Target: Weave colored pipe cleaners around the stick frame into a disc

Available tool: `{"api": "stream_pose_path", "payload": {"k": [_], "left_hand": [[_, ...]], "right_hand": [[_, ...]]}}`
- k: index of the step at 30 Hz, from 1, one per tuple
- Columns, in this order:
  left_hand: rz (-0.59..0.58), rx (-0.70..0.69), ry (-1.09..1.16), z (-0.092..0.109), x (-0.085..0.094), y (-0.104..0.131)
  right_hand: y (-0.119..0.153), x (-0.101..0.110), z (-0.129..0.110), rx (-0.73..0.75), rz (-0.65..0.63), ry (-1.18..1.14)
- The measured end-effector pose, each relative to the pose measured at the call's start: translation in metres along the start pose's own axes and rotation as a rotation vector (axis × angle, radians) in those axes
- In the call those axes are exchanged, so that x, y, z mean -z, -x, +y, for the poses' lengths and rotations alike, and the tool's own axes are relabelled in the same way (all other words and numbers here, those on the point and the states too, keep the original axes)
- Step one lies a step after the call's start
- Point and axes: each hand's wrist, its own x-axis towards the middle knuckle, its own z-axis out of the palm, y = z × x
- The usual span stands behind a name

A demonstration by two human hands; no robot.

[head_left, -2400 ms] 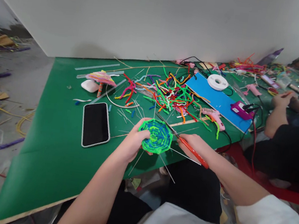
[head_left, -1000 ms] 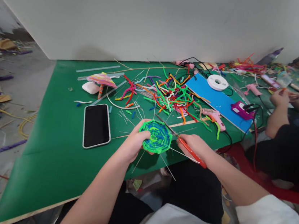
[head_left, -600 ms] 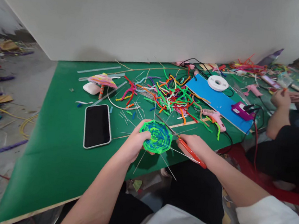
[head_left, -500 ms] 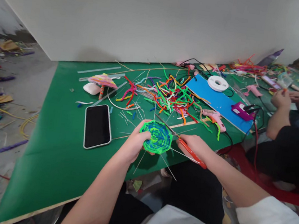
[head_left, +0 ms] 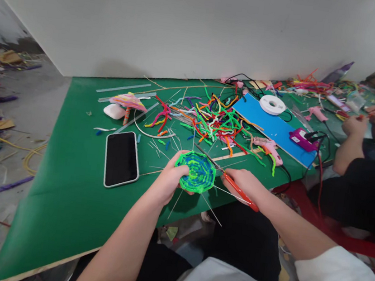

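My left hand (head_left: 169, 177) is closed on the left side of a round, green-and-blue woven pipe-cleaner disc (head_left: 199, 173), thumb on its face. Thin pale wire spokes stick out all around its edge. In my right hand (head_left: 242, 181) are red-handled scissors (head_left: 242, 193). Their blades lie along the disc's upper right edge, close to a spoke; whether they touch it I cannot tell. Both hands are above the front edge of the green table (head_left: 72, 217).
A phone (head_left: 122, 159) lies left, below a small pink-striped umbrella (head_left: 129, 101). Behind the disc spreads a heap of coloured pipe cleaners (head_left: 214, 116). A pink glue gun (head_left: 268, 148), blue board (head_left: 261, 122) and white ribbon spool (head_left: 272, 104) lie right. A co-worker's hands (head_left: 364, 121) are far right.
The disc, the scissors and both my hands are practically unmoved. The view shifts very slightly. At far right the co-worker's hands have moved a little further apart.
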Motion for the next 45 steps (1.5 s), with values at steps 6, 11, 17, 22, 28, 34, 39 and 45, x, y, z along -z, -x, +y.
{"api": "stream_pose_path", "payload": {"k": [6, 11, 17, 22, 28, 34, 39, 45], "left_hand": [[0.008, 0.009, -0.002, 0.001, 0.000, 0.000], [-0.002, 0.008, -0.002, 0.000, 0.000, 0.000], [0.010, 0.008, 0.002, -0.001, 0.001, -0.001], [0.023, 0.005, 0.001, -0.002, 0.003, -0.002], [0.022, 0.011, -0.008, -0.003, 0.005, -0.003], [0.052, 0.023, -0.015, 0.003, 0.013, 0.001], [0.041, -0.047, 0.061, 0.011, 0.026, 0.007], [0.005, -0.071, 0.049, 0.014, 0.034, 0.015]], "right_hand": [[0.000, 0.002, -0.002, -0.008, -0.002, 0.001], [-0.001, 0.001, 0.000, 0.019, -0.005, 0.007], [-0.003, -0.003, 0.001, 0.038, 0.006, 0.012], [-0.004, -0.004, 0.000, 0.043, 0.010, 0.009], [-0.009, -0.002, -0.001, 0.015, 0.013, -0.026], [-0.010, -0.003, 0.001, 0.017, 0.041, -0.158], [-0.009, -0.001, 0.007, 0.014, 0.116, -0.323], [-0.004, 0.008, 0.011, 0.107, 0.115, -0.417]]}}
